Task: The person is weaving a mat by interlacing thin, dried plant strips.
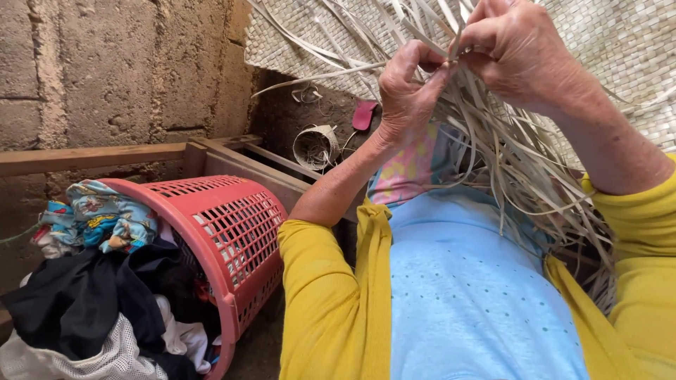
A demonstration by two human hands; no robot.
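Note:
A bundle of pale dried leaf strips (507, 162) hangs loose from the edge of a woven mat (620, 49) held up in front of me. My left hand (408, 88) pinches a few strips between thumb and fingers at the upper middle. My right hand (517, 49) is just to its right and slightly higher, fingers closed on strips at the same spot. Both hands nearly touch. I wear yellow sleeves over a light blue top; the loose strip ends fall onto my lap.
A red plastic laundry basket (236, 232) lies tipped at the left, stuffed with dark and patterned clothes (98, 281). Behind it run a wooden frame (105, 155) and a rough block wall (120, 63). A small coiled roll of strip (315, 146) lies on the ground.

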